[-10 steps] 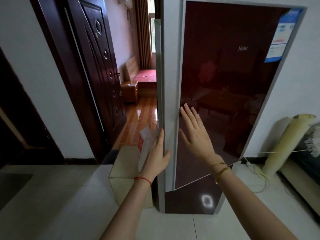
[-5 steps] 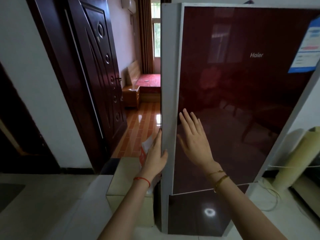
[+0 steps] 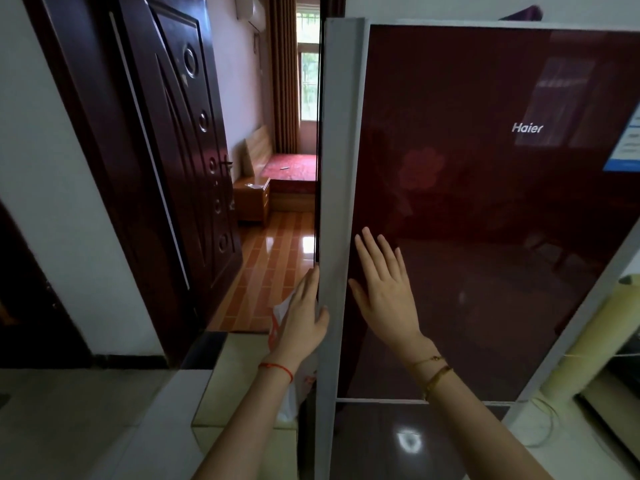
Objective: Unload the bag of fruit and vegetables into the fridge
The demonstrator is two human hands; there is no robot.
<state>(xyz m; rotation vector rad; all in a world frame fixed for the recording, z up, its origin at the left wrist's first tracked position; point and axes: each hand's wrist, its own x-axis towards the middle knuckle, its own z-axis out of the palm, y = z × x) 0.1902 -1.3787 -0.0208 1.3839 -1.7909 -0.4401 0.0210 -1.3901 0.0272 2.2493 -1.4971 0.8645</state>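
The fridge stands right in front of me, its dark red glass upper door (image 3: 485,202) framed by a grey side edge (image 3: 334,202). My left hand (image 3: 303,320) grips that grey left edge, thumb on the front and fingers wrapped behind. My right hand (image 3: 384,299) lies flat on the glass, fingers spread, holding nothing. A white plastic bag with red print (image 3: 278,315) sits just behind my left hand, mostly hidden by it; its contents do not show. The lower fridge door (image 3: 415,441) is closed.
The bag rests on a beige box (image 3: 239,375) left of the fridge. A dark wooden door (image 3: 180,150) stands open at the left, onto a room with an orange tiled floor (image 3: 273,271). A rolled yellowish mat (image 3: 588,348) leans at the right.
My view has come closer to the fridge and tilted upward. Both hands keep their places on the upper door, the left on its edge and the right flat on the glass.
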